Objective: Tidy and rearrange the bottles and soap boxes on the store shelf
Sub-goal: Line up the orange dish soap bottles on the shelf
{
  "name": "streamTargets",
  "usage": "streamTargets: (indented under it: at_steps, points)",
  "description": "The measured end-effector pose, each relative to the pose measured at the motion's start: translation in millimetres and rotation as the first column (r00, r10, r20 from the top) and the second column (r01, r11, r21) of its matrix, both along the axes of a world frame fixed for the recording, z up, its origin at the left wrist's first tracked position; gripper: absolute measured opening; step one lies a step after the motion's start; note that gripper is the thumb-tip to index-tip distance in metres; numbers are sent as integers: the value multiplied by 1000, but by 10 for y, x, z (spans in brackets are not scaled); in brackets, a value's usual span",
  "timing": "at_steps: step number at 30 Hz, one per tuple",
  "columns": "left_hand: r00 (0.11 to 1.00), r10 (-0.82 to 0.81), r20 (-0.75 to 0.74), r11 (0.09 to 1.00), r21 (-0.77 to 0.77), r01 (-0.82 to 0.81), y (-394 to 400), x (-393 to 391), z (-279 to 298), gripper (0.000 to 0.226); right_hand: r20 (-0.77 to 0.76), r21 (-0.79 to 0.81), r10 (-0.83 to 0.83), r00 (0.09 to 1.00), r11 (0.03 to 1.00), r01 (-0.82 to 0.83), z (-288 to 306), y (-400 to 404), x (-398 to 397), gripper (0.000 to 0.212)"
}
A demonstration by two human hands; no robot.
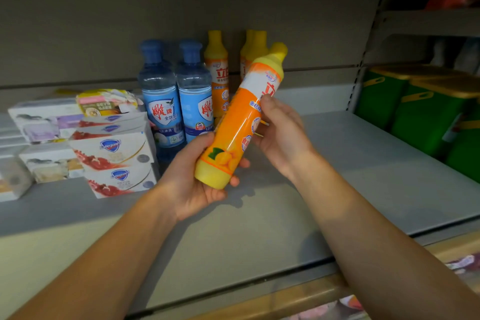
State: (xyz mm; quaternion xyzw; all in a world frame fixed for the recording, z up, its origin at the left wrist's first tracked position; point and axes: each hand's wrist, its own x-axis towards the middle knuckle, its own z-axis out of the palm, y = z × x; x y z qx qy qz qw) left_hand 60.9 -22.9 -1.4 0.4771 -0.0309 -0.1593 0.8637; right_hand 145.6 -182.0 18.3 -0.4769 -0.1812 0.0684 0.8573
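Store aisle, dim light. Grey metal shelf point(350, 163), flat and matte, with a paler front lip and a plain grey back panel behind it. A perforated upright divides this bay from the next one on the right, where green tubs point(415, 112) with yellow lids and handles sit close together. A wooden-looking edge runs below the shelf front at lower right.

Held bottle point(239, 122): smooth, glossy plastic cylinder, orange wrap with yellow base and yellow rounded cap, citrus fruit picture near the bottom. It is off the shelf, tilted, cap up and to the right, base toward the person. Left hand point(192, 176) cups the base from below, fingers curled round it. Right hand point(280, 132) grips the upper body, thumb across the label.

Behind it, at the back of the shelf, upright: two clear blue bottles point(176, 101) side by side and touching, blue caps, blue-and-white labels with red characters. Just right of them, yellow bottles point(217, 70) of the same kind as the held one, one plainly seen and at least one more partly hidden behind the held bottle.

Left side: soap boxes point(114, 161), flat white card cartons with a blue shield logo and red pattern, stacked in a loose slanting pile. Further left, paler boxes point(44, 122) in grey and lilac, blurred. On top at the back, a small pink-and-yellow packet point(104, 102).
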Motion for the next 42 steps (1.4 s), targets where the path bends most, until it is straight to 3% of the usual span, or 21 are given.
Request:
streamTargets:
  at_steps: [3, 5, 8, 12, 16, 18, 24, 29, 35, 42]
  points:
    - [979, 185, 81, 956, 216, -198, -80, 36, -24, 54, 75, -108, -111, 991, 987, 119, -8, -6, -8, 20]
    - [938, 253, 235, 865, 379, -328, -134, 30, -48, 42, 142, -184, -180, 973, 961, 205, -4, 4, -34, 26]
    - [890, 234, 391, 706, 562, -432, -181, 15, -62, 32, 205, -232, -253, 946, 926, 298, -3, 31, -64, 24]
    - [871, 257, 419, 659, 583, -475, -197, 25, -66, 25, 264, -290, -272, 925, 893, 345, -7, 55, -69, 18]
    - [844, 244, 478, 623, 589, -514, -183, 28, -69, 21, 334, -443, -214, 918, 824, 353, -27, 94, -94, 46]
    - [836, 206, 508, 590, 617, -520, -172, 54, -83, 22, 341, -464, -236, 910, 800, 381, -24, 85, -90, 50]
    - [797, 128, 590, 311, 740, -597, -91, 134, -137, 42, 467, -396, -358, 809, 733, 553, 74, -115, -35, 64]
    - [843, 59, 535, 58, 841, -538, -2, 176, -160, 44, 569, -393, -427, 702, 609, 689, 45, -428, 212, 72]
    - [922, -181, 342, -224, 899, -377, -52, 209, -262, 61, 524, -467, -420, 741, 585, 663, -100, -342, 404, 64]
    - [912, -208, 355, -244, 884, -400, -49, 237, -330, 64, 511, -551, -363, 779, 556, 622, -233, -196, 478, 62]
